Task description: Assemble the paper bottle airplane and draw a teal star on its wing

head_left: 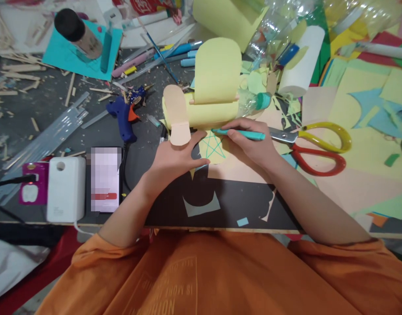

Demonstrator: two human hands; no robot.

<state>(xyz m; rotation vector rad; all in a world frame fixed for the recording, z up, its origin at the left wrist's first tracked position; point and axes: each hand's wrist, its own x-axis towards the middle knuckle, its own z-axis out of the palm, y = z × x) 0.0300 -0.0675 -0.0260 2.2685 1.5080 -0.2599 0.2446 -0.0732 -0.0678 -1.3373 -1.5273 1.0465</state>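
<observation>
A teal felt-tip pen [243,134] is gripped in my right hand [252,142], its tip at the top of a star drawn in green lines on a small yellow paper piece [216,151]. My left hand [174,157] rests open at that paper's left side, thumb and forefinger spread at its edge. Just beyond lies a plastic bottle [250,101] wrapped in yellow paper, with a teal cap. A large rounded yellow paper flap [218,70] stands up from it. A smaller peach paper strip [176,113] with rounded ends lies across its left end, close to my left hand.
Scissors [294,138] with yellow and red handles lie right of my right hand. A blue glue gun [122,118], a phone [105,179] and a white power bank [66,188] are at left. A dark-capped bottle [78,33] stands behind. Paper sheets [361,162] cover the right side.
</observation>
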